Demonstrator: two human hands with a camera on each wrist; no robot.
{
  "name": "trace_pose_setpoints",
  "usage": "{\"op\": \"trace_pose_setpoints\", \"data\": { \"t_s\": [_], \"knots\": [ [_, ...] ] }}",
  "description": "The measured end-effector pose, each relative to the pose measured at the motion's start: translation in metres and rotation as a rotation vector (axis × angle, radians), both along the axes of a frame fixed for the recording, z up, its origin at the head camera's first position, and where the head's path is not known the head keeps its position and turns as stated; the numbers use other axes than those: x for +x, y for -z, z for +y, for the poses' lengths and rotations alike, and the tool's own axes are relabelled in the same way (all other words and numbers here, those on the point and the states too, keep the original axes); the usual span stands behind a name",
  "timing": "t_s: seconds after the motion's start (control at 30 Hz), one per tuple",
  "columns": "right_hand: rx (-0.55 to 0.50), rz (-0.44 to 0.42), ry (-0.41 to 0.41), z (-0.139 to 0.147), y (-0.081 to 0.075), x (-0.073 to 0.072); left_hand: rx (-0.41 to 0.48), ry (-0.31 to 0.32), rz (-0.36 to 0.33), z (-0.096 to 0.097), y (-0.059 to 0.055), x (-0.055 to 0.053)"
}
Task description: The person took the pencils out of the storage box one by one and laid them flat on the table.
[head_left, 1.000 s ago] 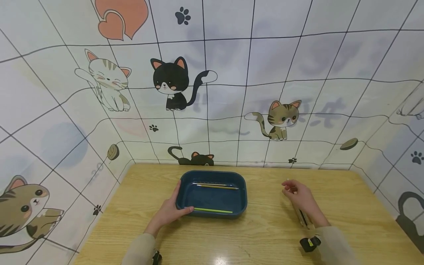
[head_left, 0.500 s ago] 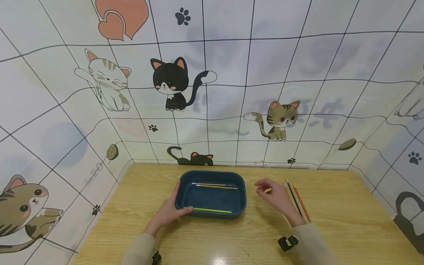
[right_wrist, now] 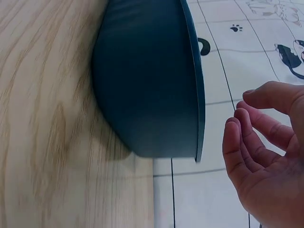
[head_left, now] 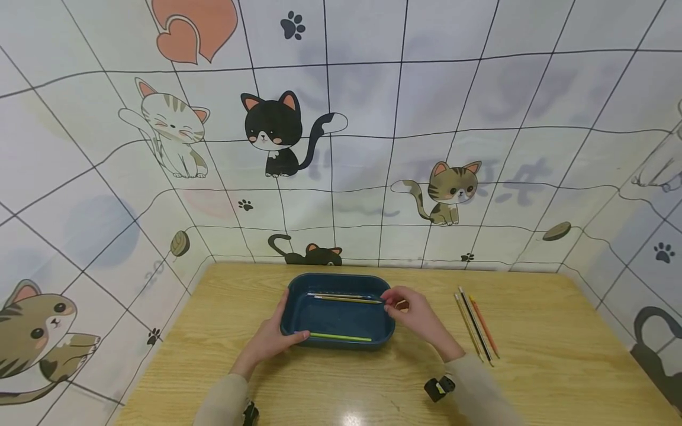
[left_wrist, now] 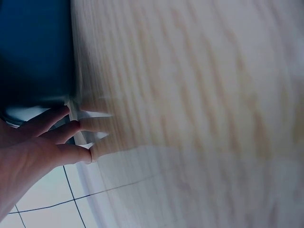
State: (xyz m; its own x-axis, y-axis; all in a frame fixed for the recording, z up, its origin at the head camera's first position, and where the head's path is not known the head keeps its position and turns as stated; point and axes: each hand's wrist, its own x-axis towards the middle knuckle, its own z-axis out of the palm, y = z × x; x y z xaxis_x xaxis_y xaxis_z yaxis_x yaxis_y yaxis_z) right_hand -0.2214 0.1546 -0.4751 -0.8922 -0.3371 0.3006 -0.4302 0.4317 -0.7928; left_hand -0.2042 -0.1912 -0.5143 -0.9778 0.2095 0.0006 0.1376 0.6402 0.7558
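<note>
A dark blue rectangular tray [head_left: 338, 319] sits on the wooden table. My left hand [head_left: 272, 336] grips its left side, thumb over the front-left rim and the other fingers along the outside wall. Two slim pencils lie side by side near the back inside it, the front one a yellow pencil [head_left: 346, 300]. A green pencil [head_left: 341, 337] lies along the front inside wall, its left end by my thumb. My right hand [head_left: 418, 313] hovers at the tray's right rim, by the yellow pencil's tip. Its fingers are loosely bent, thumb apart from them, holding nothing in the right wrist view.
On the table to the right lie a tan pencil [head_left: 469, 326], a black pencil [head_left: 476, 325] and an orange pencil [head_left: 485, 327], roughly parallel. A cat-patterned wall covering [head_left: 362, 171] rises behind the table [head_left: 319, 384] and along both sides.
My right hand has moved left from over the loose pencils to the tray's right rim, uncovering those pencils. The left hand and the tray stay in place.
</note>
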Motion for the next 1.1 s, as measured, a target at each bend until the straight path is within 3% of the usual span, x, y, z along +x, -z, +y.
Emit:
{"op": "trace_pose_setpoints", "data": {
  "t_s": [0.2, 0.67, 0.93, 1.1],
  "knots": [
    [-0.006, 0.026, -0.111, -0.015, 0.003, -0.001, -0.018, 0.003, 0.009, 0.0, -0.001, 0.001],
    [0.064, -0.061, -0.3, -0.052, 0.006, -0.004, -0.006, -0.004, 0.003, 0.0, 0.0, 0.0],
    [0.157, -0.161, -0.358, -0.073, 0.016, -0.014, -0.009, -0.014, -0.001, -0.001, -0.001, -0.001],
    [0.246, -0.18, -0.365, -0.083, 0.022, -0.018, -0.007, -0.015, -0.006, -0.001, 0.0, -0.002]
  ]
}}
